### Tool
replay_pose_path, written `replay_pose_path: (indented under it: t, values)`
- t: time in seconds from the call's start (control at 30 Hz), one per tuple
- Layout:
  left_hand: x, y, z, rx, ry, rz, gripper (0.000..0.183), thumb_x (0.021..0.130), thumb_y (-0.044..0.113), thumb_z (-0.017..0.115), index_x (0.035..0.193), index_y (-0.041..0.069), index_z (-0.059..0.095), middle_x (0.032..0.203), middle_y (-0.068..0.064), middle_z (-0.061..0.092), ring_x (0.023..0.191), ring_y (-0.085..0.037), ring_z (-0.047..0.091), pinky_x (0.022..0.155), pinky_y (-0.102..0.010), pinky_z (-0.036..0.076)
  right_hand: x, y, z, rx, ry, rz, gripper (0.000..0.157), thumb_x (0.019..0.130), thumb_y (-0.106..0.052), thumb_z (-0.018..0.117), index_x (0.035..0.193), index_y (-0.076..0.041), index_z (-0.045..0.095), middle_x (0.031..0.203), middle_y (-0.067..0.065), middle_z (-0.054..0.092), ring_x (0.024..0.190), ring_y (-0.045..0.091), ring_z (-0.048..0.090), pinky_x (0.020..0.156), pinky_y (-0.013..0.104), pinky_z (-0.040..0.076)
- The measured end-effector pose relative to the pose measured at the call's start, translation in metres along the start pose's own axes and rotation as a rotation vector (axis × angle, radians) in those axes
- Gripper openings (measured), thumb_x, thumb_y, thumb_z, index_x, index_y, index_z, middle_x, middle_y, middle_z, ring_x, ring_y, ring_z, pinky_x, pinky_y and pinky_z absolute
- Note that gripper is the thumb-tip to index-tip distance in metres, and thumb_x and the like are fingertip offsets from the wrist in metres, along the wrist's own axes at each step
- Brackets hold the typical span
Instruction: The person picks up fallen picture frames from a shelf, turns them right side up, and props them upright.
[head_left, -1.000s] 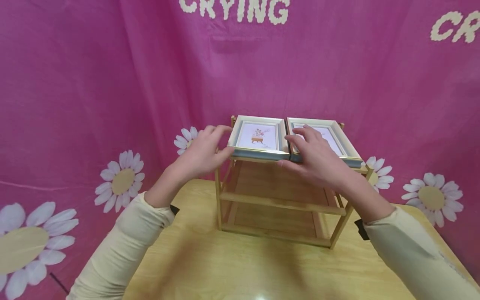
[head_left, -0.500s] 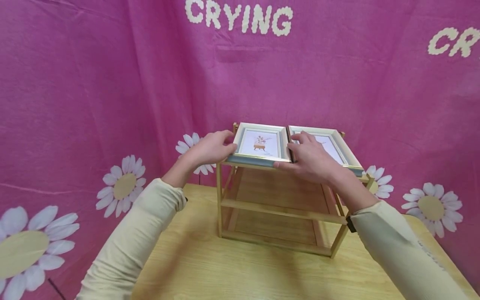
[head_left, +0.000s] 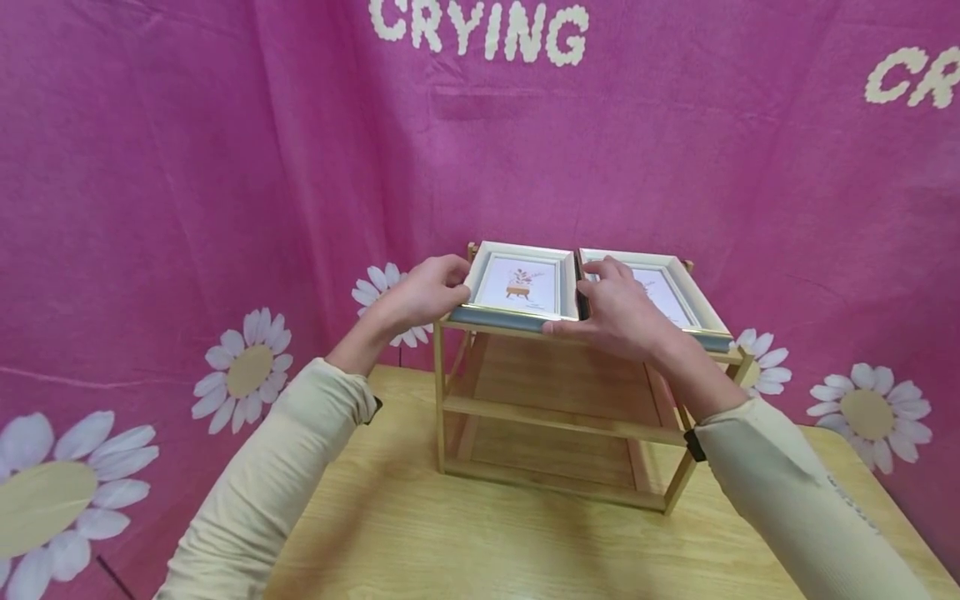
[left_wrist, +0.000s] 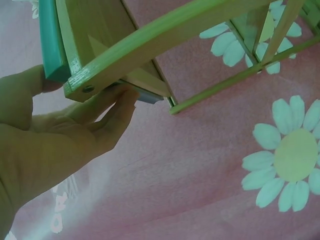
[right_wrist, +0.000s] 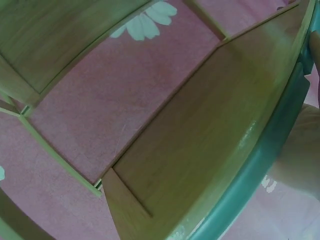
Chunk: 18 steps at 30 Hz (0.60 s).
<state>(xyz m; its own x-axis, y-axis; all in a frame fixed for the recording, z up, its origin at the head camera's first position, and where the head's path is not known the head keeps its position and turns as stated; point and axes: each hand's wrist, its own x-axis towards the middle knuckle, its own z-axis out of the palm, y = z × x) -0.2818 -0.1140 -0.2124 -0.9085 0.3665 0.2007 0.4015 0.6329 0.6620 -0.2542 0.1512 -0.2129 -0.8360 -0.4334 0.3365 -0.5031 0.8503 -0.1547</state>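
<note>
Pinching a frame [head_left: 519, 285] from either side, left hand [head_left: 429, 292] and right hand [head_left: 621, 312], second frame [head_left: 669, 288] alongside, rack [head_left: 562, 419] beneath, pink backdrop [head_left: 480, 167] behind.

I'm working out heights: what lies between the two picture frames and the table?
A tiered wooden rack; the head view shows it standing on the table, beneath the left picture frame and the right picture frame.

Pic frames [head_left: 567, 287] – smooth, semi-glossy, w/ shiny metallic-lkg trim [head_left: 517, 313]; prints [head_left: 519, 283] look like paper. Rack [head_left: 562, 419] & worktop [head_left: 465, 533] – smooth wood, slight gloss. Backdrop [head_left: 300, 167]: matt, creased cloth; sleeves [head_left: 277, 467] matt cloth too.
</note>
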Motion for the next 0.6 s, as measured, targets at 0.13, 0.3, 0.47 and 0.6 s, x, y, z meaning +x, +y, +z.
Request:
replay_pose_path:
  t: [0.13,0.3,0.47,0.6]
  values:
    - [0.0,-0.003,0.003,-0.1,0.026,-0.015,0.046,0.091,0.007,0.052,0.136,-0.005,0.049,0.124,-0.02,0.063,0.104,-0.022,0.058,0.085,-0.031,0.049,0.002,0.001,-0.001,-0.007,0.013,-0.01,0.055,0.078,-0.046,0.081,0.094,0.005,0.07,0.137,0.034,0.048,0.129,0.049,0.038,0.108,0.06,0.033]
    - [-0.002,-0.004,0.008,-0.193,0.057,-0.016,0.051,0.092,0.004,0.05,0.142,-0.004,0.043,0.126,-0.023,0.063,0.105,-0.022,0.062,0.08,-0.028,0.051,0.003,0.0,-0.001,0.021,0.02,-0.024,0.051,0.077,-0.043,0.082,0.09,0.005,0.072,0.137,0.034,0.048,0.129,0.05,0.038,0.107,0.06,0.032]
    - [-0.006,-0.006,0.013,-0.319,0.089,0.014,0.06,0.092,0.001,0.048,0.15,0.0,0.031,0.135,-0.023,0.058,0.117,-0.021,0.061,0.084,-0.028,0.053,0.004,0.0,-0.001,0.024,0.023,-0.012,0.058,0.076,-0.043,0.083,0.104,0.006,0.071,0.138,0.033,0.047,0.129,0.05,0.038,0.108,0.06,0.032]
    - [-0.008,-0.01,0.017,-0.356,0.14,0.086,0.064,0.091,-0.002,0.046,0.152,0.0,0.027,0.14,-0.024,0.053,0.129,-0.021,0.054,0.092,-0.032,0.053,0.005,0.0,0.0,0.022,0.022,0.011,0.072,0.074,-0.046,0.084,0.119,0.008,0.066,0.138,0.034,0.046,0.13,0.05,0.036,0.11,0.06,0.031]
